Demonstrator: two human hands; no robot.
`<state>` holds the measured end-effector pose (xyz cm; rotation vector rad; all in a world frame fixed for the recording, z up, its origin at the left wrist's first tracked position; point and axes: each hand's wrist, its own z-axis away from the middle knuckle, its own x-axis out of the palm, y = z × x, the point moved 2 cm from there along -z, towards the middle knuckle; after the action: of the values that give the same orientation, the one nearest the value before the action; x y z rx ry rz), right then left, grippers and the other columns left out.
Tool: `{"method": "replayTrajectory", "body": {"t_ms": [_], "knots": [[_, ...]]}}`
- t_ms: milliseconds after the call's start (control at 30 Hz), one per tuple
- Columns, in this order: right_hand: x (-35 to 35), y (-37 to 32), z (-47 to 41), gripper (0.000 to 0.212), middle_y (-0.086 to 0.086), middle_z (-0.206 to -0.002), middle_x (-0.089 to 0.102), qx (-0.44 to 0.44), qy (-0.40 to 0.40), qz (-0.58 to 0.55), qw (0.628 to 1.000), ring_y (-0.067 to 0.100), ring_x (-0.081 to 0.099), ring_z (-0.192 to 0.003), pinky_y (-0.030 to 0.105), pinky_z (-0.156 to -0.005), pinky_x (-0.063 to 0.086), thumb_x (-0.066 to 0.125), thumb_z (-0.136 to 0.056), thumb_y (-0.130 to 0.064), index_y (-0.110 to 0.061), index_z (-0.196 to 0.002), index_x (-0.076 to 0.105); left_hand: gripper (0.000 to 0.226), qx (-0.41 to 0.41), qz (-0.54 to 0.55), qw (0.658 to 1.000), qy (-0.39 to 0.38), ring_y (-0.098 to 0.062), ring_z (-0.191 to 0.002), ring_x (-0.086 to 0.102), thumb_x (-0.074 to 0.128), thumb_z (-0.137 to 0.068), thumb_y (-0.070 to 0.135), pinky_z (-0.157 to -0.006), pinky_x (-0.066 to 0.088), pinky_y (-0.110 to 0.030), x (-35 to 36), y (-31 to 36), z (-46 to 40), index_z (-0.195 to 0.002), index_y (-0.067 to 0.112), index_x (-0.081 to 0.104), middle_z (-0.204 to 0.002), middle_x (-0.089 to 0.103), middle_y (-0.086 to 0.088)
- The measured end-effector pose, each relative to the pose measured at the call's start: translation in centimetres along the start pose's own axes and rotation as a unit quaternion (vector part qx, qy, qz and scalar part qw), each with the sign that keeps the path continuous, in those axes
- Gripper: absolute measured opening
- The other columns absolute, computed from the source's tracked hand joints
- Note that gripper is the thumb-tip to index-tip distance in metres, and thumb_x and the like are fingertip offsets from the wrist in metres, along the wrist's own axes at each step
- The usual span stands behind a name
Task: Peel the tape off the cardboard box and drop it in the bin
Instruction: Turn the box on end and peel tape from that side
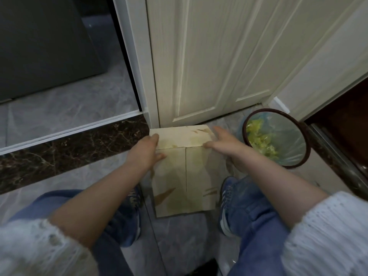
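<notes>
A: Grey marble floor (pixel 65 108), white door (pixel 199 56) ahead. I log the cardboard box (pixel 185 172) between the shoes (pixel 226 206), touching the door foot.

B: Tape?

A: Cannot tell; torn brown scars show, flap seam looks bare.

B: Hands?

A: Left hand (pixel 148 150) grips the left edge, fingers curled over the top. Right hand (pixel 225 143) lies at the right corner, fingers straight and together.

B: Bin?

A: Bin (pixel 276 138) just right of the box, lined, yellow-green scraps inside.

B: Risks?

A: I judge leftover tape could tear the cardboard if pulled steeply; sticky strip may cling to fingers and miss the bin.
</notes>
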<state>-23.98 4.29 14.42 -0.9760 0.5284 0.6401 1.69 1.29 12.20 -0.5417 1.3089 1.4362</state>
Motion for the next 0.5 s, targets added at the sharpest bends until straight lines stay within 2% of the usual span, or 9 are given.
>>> {"method": "replayTrajectory", "body": {"t_ms": [67, 133, 200, 267, 333, 400, 500], "knots": [[-0.9, -0.5, -0.6, 0.063, 0.004, -0.159, 0.035, -0.027, 0.001, 0.03, 0.999, 0.02, 0.032, -0.146, 0.02, -0.11, 0.024, 0.061, -0.096, -0.022, -0.014, -0.153, 0.035, 0.045, 0.008, 0.012, 1.0, -0.006, -0.031, -0.108, 0.057, 0.079, -0.087, 0.033, -0.087, 0.046, -0.037, 0.1, -0.4, -0.1, -0.116, 0.009, 0.055, -0.118, 0.056, -0.014], [-1.0, -0.3, -0.9, 0.052, 0.001, -0.154, 0.044, -0.048, 0.007, 0.028, 0.998, 0.018, 0.038, -0.142, 0.016, -0.106, 0.024, 0.055, -0.1, -0.02, -0.016, -0.151, 0.042, 0.053, 0.011, 0.055, 0.998, -0.006, -0.029, -0.116, 0.054, 0.079, -0.087, 0.029, -0.094, 0.041, -0.031, 0.3, -0.8, 0.0, -0.133, 0.012, 0.057, -0.127, 0.052, -0.013], [-0.2, 0.3, -1.0, 0.046, 0.002, -0.151, 0.048, -0.061, 0.008, 0.037, 0.997, 0.02, 0.043, -0.14, 0.019, -0.108, 0.026, 0.051, -0.103, -0.019, -0.015, -0.149, 0.045, 0.059, 0.016, 0.098, 0.995, -0.006, -0.027, -0.121, 0.051, 0.076, -0.09, 0.026, -0.1, 0.036, -0.025, 0.6, -1.1, 0.1, -0.145, 0.017, 0.055, -0.132, 0.047, -0.011], [0.7, 1.0, -1.3, 0.042, 0.009, -0.144, 0.054, -0.087, 0.013, 0.086, 0.992, 0.026, 0.049, -0.134, 0.021, -0.103, 0.032, 0.047, -0.104, -0.018, -0.01, -0.145, 0.048, 0.059, 0.024, 0.109, 0.994, -0.004, -0.026, -0.123, 0.05, 0.075, -0.091, 0.024, -0.106, 0.035, -0.025, 0.7, -1.2, -0.1, -0.146, 0.018, 0.055, -0.134, 0.045, -0.01], [1.3, 1.3, -1.8, 0.032, 0.019, -0.127, 0.063, -0.111, 0.02, 0.129, 0.985, 0.035, 0.057, -0.118, 0.031, -0.094, 0.039, 0.045, -0.104, -0.013, -0.001, -0.131, 0.058, 0.058, 0.023, 0.091, 0.995, -0.013, -0.027, -0.122, 0.051, 0.077, -0.09, 0.026, -0.107, 0.038, -0.031, 0.7, -1.4, -0.6, -0.144, 0.018, 0.057, -0.134, 0.046, -0.011], [1.5, 1.5, -2.2, 0.022, 0.022, -0.109, 0.063, -0.109, 0.015, 0.148, 0.983, 0.039, 0.058, -0.103, 0.04, -0.085, 0.041, 0.044, -0.103, -0.01, 0.003, -0.111, 0.06, 0.059, 0.02, 0.086, 0.996, -0.02, -0.028, -0.123, 0.051, 0.081, -0.086, 0.025, -0.107, 0.039, -0.031, 0.4, -1.4, -1.1, -0.14, 0.016, 0.06, -0.134, 0.048, -0.012], [1.2, 1.5, -2.5, 0.026, 0.023, -0.114, 0.063, -0.117, 0.011, 0.175, 0.978, 0.039, 0.056, -0.105, 0.044, -0.09, 0.041, 0.042, -0.103, -0.01, 0.005, -0.113, 0.061, 0.061, 0.038, 0.079, 0.996, -0.031, -0.029, -0.137, 0.046, 0.082, -0.085, 0.02, -0.113, 0.029, -0.026, 0.6, -1.1, -1.6, -0.14, 0.008, 0.058, -0.147, 0.05, -0.015]]}}
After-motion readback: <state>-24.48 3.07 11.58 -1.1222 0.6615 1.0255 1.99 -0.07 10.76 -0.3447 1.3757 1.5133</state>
